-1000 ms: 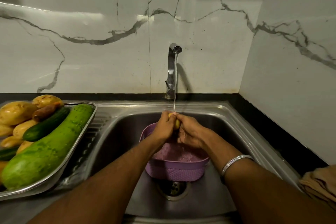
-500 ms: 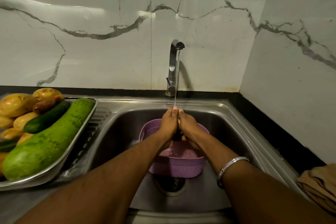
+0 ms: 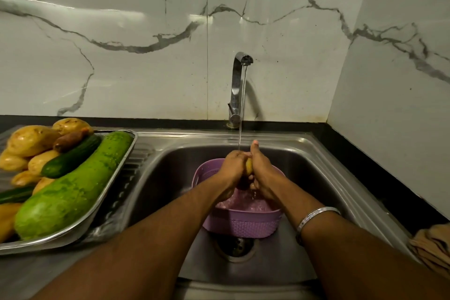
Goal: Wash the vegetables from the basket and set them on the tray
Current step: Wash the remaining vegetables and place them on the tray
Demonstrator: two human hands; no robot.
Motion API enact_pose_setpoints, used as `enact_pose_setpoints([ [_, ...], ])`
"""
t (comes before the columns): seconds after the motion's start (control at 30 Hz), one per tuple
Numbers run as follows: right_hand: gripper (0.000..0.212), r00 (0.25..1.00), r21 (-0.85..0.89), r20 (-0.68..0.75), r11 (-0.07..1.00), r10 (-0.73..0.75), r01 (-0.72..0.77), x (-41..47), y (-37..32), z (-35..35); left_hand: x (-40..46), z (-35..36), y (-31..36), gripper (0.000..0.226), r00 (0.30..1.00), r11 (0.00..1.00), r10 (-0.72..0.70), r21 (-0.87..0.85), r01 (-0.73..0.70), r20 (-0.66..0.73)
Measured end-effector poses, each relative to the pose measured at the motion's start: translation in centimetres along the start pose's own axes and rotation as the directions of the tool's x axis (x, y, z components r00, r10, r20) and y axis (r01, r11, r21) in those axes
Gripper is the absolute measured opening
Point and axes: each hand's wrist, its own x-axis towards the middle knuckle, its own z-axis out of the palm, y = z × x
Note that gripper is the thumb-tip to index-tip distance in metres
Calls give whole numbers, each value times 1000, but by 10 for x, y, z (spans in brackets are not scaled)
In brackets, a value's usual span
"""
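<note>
1. Head view: your left hand (image 3: 232, 165) and right hand (image 3: 263, 169) are pressed together at the frame's centre, fingers curled around a small yellow vegetable (image 3: 248, 165) held between them.
2. The tap (image 3: 237, 85) at 12 o'clock runs a thin stream of water onto your hands.
3. The purple basket (image 3: 243, 223) sits in the sink (image 3: 170, 178) directly beneath your hands.
4. At 9 o'clock, the steel tray (image 3: 107, 200) rests on the counter (image 3: 29, 277), carrying potatoes (image 3: 29, 140), a cucumber (image 3: 70, 157) and a large green gourd (image 3: 70, 190).
</note>
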Motion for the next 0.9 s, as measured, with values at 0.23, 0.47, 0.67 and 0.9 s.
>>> enact_pose_setpoints([
  [0.23, 62, 993, 76, 65, 993, -98, 93, -3, -1, 11, 11, -2, -4, 40, 976, 993, 26, -106, -50, -217],
  [0.47, 38, 976, -4, 59, 978, -208, 209, 3, 2, 23, 9, -8, 8, 43, 973, 946, -126, -319, 60, -191],
  [0.67, 33, 965, -149, -65, 959, -253, 242, 13, 4, 12, -1, -16, 10, 20, 996, 999, 36, -33, -39, -83],
  [0.9, 30, 995, -218, 83, 974, -50, 67, 0, 1, -15, -8, -58, 2, 53, 991, 931, 105, 341, -129, 88],
])
